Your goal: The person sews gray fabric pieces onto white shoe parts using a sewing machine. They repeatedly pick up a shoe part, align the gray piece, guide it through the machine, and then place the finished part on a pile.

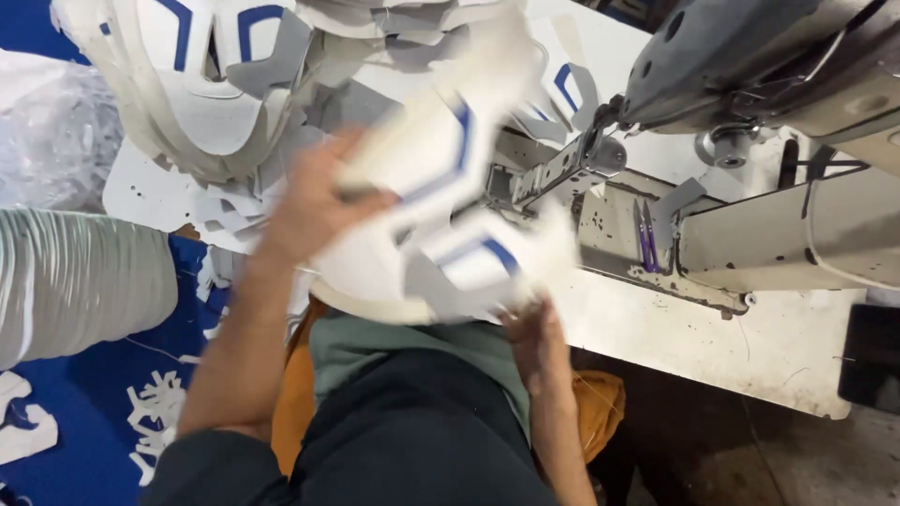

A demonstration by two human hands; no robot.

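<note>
White shoe-upper piece, blue-striped, blurred, held in both hands.

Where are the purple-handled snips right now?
The purple-handled snips lie right of centre on the sewing machine bed, just beyond the white shoe piece both hands hold.

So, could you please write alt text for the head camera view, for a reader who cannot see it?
Two bare hands, left hand and right hand, hold a blurred white shoe upper piece with blue trim beside an industrial sewing machine. A pile of similar white pieces lies behind on the white table.
</note>
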